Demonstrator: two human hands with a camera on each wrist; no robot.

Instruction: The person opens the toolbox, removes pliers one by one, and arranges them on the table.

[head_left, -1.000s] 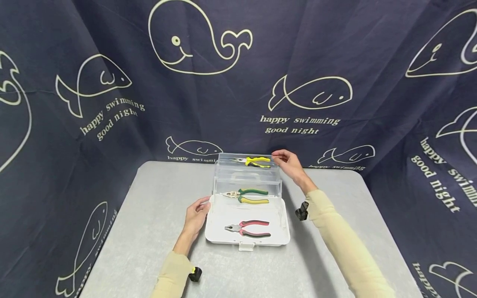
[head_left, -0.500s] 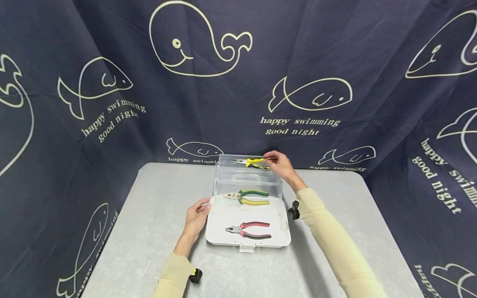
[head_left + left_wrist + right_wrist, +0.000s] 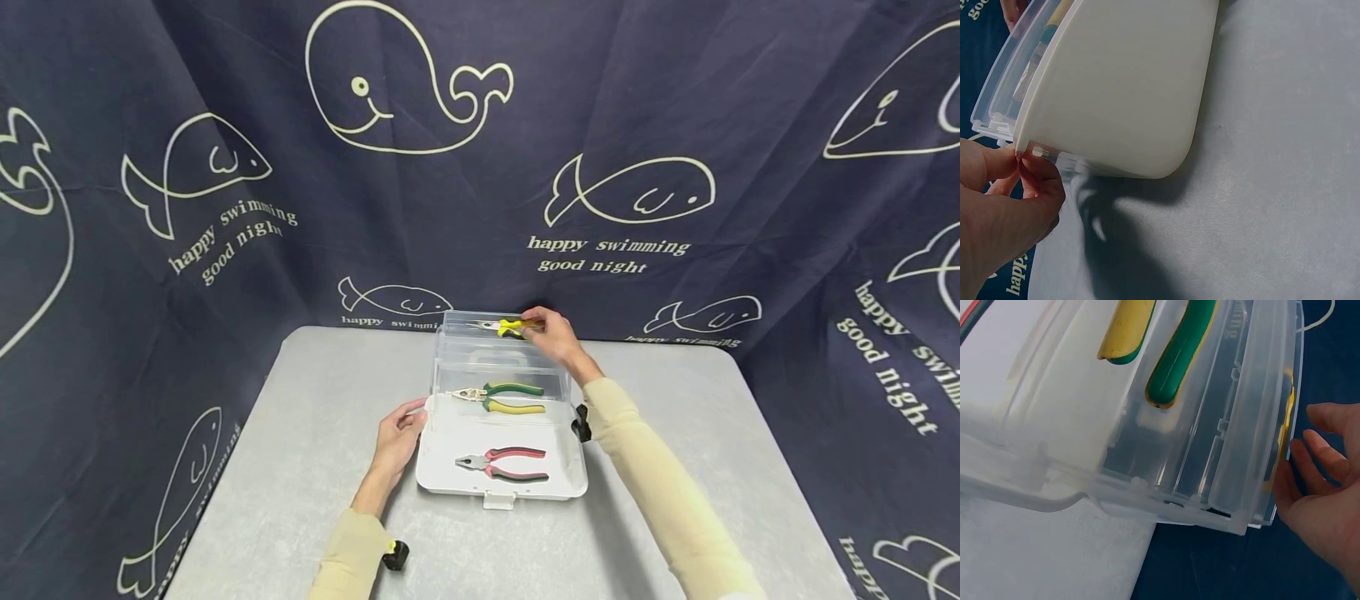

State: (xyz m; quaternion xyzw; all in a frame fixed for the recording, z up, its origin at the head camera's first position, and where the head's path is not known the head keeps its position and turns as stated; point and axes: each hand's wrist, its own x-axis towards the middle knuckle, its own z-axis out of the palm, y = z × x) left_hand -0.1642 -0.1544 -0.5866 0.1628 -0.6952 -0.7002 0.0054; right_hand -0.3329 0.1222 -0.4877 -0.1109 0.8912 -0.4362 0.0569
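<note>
A white plastic toolbox (image 3: 558, 467) stands unfolded, its clear trays (image 3: 510, 354) tiered behind the base. My left hand (image 3: 396, 442) pinches the box's rim at its left back corner between thumb and fingertips, clearest in the left wrist view. At the topmost tray, my right hand (image 3: 557, 335) straddles the handles of yellow-and-black long-nose pliers (image 3: 510, 326), fingers relaxed and thumb on the near side; they partly hide the handles. Green-and-yellow combination pliers (image 3: 516, 389) lie in the lower tray. Red-and-black combination pliers (image 3: 525, 476) lie in the white base.
The box stands on a grey table (image 3: 322, 383), near its back edge. Behind it hangs a dark blue curtain (image 3: 450, 217) with fish and whale drawings. A white latch (image 3: 498, 500) sticks out at the box's front.
My right hand has moved left from the topmost tray's right end onto the handles of the yellow-and-black pliers. The left hand and the toolbox have stayed in place.
</note>
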